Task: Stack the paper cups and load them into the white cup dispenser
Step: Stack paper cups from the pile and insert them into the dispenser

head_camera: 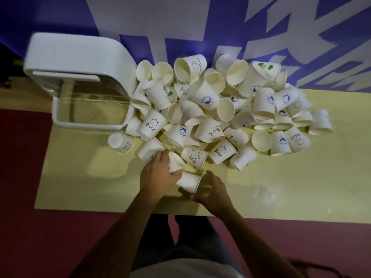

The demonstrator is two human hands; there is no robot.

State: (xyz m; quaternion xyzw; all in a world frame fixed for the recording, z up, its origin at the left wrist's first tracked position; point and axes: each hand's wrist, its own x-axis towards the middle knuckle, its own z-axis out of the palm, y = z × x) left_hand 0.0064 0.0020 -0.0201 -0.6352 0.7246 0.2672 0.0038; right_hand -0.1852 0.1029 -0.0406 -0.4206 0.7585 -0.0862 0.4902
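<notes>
A big heap of white paper cups with printed bears, whales and "HELLO" marks lies across the middle of the pale yellow table. The white cup dispenser lies at the left end of the heap, its clear tray open toward me. My left hand grips one cup at the near edge of the heap. A second cup lies on its side just in front of it. My right hand hovers with spread fingers at that cup's rim, not clearly holding it.
A blue and white banner hangs behind the table. One cup lies apart by the dispenser's front corner. Dark red floor surrounds the table, whose near edge is right below my wrists. My legs show beneath.
</notes>
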